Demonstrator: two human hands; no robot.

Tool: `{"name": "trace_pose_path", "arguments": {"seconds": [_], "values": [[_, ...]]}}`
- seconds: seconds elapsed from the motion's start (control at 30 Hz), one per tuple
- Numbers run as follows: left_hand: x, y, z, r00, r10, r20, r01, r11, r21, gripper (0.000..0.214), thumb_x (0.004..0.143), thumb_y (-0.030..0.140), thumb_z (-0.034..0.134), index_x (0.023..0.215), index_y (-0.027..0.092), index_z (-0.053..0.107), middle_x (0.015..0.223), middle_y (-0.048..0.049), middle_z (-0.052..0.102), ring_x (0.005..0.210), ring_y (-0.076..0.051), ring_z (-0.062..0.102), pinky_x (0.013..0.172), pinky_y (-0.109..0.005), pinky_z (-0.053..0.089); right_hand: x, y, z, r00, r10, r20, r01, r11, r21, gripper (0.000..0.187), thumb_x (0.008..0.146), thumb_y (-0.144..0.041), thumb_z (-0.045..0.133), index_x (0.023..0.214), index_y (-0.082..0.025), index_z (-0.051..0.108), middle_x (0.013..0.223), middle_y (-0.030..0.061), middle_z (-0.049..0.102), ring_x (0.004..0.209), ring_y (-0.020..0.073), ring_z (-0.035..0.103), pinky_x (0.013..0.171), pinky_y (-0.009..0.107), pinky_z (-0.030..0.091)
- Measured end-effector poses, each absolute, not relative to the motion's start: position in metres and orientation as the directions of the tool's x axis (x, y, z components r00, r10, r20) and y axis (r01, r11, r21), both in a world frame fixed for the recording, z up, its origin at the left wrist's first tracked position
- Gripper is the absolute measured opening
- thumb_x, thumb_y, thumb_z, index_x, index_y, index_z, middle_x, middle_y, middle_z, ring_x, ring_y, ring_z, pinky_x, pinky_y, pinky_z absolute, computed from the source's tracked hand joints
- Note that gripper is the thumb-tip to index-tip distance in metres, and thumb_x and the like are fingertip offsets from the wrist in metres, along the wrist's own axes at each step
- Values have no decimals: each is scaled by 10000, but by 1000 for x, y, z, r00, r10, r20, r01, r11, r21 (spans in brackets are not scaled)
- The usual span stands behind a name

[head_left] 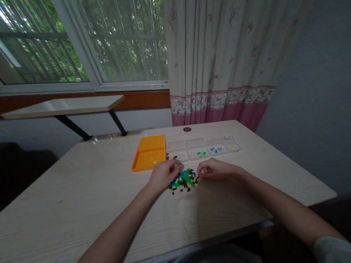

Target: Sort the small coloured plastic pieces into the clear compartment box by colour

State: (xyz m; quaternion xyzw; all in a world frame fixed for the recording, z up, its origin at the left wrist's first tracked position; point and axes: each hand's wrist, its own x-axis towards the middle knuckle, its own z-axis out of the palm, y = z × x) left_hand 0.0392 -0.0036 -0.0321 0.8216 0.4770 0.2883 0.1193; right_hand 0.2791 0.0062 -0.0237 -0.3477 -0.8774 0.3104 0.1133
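Note:
A small heap of tiny beads (pixel 184 180), green, blue and dark brown, lies on the pale wooden table (pixel 78 204). My left hand (pixel 164 173) rests at the heap's left edge with its fingers curled onto the beads. My right hand (pixel 212 169) sits at the heap's right edge, fingers pinched together; what they hold is too small to make out. Just behind the hands is a clear compartment tray (pixel 194 144) with a few green, blue and yellow beads in separate cells.
An orange lid or box (pixel 149 152) lies left of the clear tray. A round cable hole (pixel 187 129) is at the table's far edge. Behind are a narrow shelf (pixel 64 106), a window and a flowered curtain (pixel 227 54).

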Motion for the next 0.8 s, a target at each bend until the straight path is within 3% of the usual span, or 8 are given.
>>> {"name": "trace_pose_path", "arguments": {"seconds": [0.1, 0.23, 0.8], "values": [[47, -11, -30, 510, 796, 325, 631, -603, 488, 215, 798, 303, 484, 868, 191, 653, 610, 7, 597, 538, -86, 505, 518, -165, 330, 274, 5, -25, -638, 761, 115, 532, 543, -650, 210, 772, -319, 500, 824, -138, 592, 497, -72, 358, 448, 50, 331, 440, 153, 237], [54, -17, -29, 535, 789, 301, 615, -609, 502, 191, 781, 308, 522, 863, 201, 657, 564, 21, 574, 502, -76, 474, 493, -159, 304, 265, 3, -28, -576, 790, 210, 496, 542, -678, 207, 762, -328, 506, 806, -140, 583, 452, -90, 314, 417, 47, 294, 436, 158, 232], [50, -14, -23, 474, 805, 356, 627, -593, 505, 186, 774, 281, 499, 790, 164, 643, 519, 35, 492, 486, -70, 429, 477, -156, 297, 258, -2, -31, -595, 791, 142, 537, 523, -662, 218, 754, -347, 532, 855, -159, 579, 462, -88, 364, 418, 48, 323, 434, 159, 236]]}}
